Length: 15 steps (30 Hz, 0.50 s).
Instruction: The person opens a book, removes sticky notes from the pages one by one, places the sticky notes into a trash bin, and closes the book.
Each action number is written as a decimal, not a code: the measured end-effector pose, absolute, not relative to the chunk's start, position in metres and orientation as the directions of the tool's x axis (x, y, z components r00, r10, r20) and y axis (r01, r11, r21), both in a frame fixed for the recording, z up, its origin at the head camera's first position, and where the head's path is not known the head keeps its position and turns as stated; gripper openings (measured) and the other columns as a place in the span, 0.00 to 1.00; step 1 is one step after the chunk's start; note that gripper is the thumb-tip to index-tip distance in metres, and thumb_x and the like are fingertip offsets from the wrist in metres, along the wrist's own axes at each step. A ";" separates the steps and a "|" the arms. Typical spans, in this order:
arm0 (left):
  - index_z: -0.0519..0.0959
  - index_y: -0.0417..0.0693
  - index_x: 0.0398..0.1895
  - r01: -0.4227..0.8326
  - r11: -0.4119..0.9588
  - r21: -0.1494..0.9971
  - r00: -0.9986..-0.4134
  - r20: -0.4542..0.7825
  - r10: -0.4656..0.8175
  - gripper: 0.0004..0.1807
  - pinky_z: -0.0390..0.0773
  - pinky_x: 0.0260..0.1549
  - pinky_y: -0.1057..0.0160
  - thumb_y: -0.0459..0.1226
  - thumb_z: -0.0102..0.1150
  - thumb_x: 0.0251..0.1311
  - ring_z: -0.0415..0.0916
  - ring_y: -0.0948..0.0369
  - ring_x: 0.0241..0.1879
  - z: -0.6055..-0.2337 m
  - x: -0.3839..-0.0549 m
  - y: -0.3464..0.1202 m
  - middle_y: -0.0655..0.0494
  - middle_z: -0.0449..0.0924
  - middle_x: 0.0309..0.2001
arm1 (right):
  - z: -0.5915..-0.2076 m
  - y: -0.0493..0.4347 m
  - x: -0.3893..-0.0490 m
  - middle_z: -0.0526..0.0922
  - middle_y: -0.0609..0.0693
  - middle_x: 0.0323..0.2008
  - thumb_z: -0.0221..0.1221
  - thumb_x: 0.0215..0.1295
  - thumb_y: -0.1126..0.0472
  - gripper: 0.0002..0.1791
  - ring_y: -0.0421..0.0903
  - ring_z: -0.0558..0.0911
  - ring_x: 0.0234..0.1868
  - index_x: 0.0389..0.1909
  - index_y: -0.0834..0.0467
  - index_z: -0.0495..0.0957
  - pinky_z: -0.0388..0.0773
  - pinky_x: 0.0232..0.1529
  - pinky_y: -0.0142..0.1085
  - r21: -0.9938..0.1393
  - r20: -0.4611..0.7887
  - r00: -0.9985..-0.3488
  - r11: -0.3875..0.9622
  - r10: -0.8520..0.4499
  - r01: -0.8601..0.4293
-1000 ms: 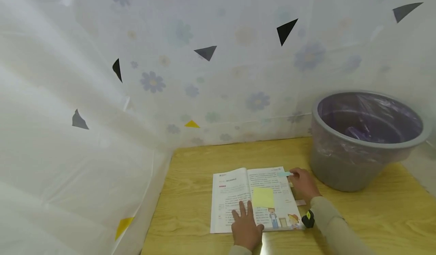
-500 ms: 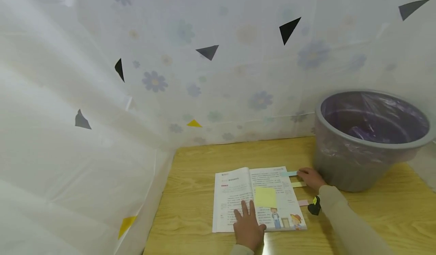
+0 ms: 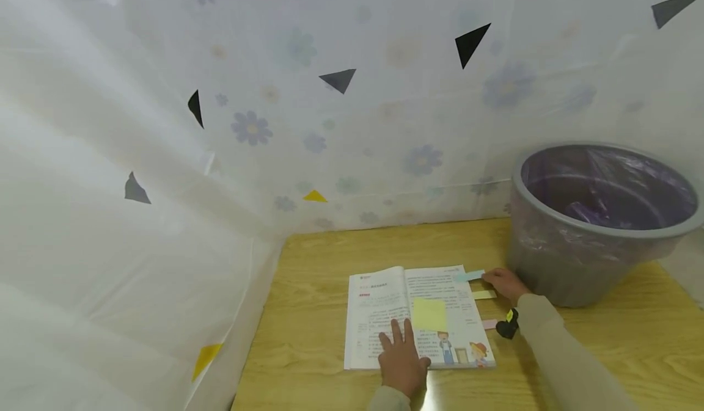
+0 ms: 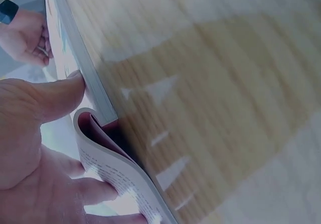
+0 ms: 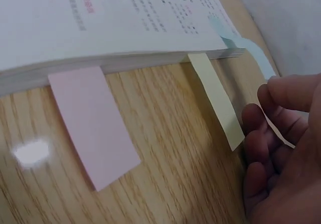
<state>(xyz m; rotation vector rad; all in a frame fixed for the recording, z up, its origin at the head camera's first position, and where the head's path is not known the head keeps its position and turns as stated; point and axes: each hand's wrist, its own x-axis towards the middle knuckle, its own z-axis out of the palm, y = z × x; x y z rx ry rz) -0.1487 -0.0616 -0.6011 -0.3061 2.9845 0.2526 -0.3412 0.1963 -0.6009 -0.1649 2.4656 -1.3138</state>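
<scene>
An open book (image 3: 379, 344) lies on the wooden table. My left hand (image 3: 401, 362) rests on its lower middle with the fingers spread; the left wrist view shows its thumb (image 4: 60, 96) by the book's bottom edge. At the upper right page edge, my right hand (image 3: 507, 284) pinches the outer end of a light blue sticky tab (image 5: 258, 58) between thumb and forefinger. The tab's inner end lies on the page. Below it, a pale yellow tab (image 5: 215, 101) and a pink tab (image 5: 95, 126) stick out from the same side of the book.
A square yellow sticky note (image 3: 430, 314) lies on the right-hand page. A large grey bin (image 3: 566, 264) with a clear liner stands just beyond my right hand. White flowered sheeting (image 3: 385, 154) closes off the back and left of the table (image 3: 308, 313).
My right hand has moved outward from the page edge, still pinching the light blue tab, and the yellow and pink tabs have come into fuller view. My left hand stays on the book.
</scene>
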 end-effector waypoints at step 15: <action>0.59 0.55 0.76 -0.204 0.956 0.212 -0.977 -0.111 -0.184 0.53 0.82 0.46 0.41 0.65 0.64 0.47 0.65 0.34 0.68 -0.613 -0.144 -0.066 0.44 0.60 0.76 | -0.611 0.197 -0.338 0.79 0.68 0.48 0.49 0.75 0.55 0.24 0.43 0.76 0.42 0.51 0.75 0.76 0.72 0.43 0.35 -0.832 -0.202 -0.952 0.553 -0.232 0.041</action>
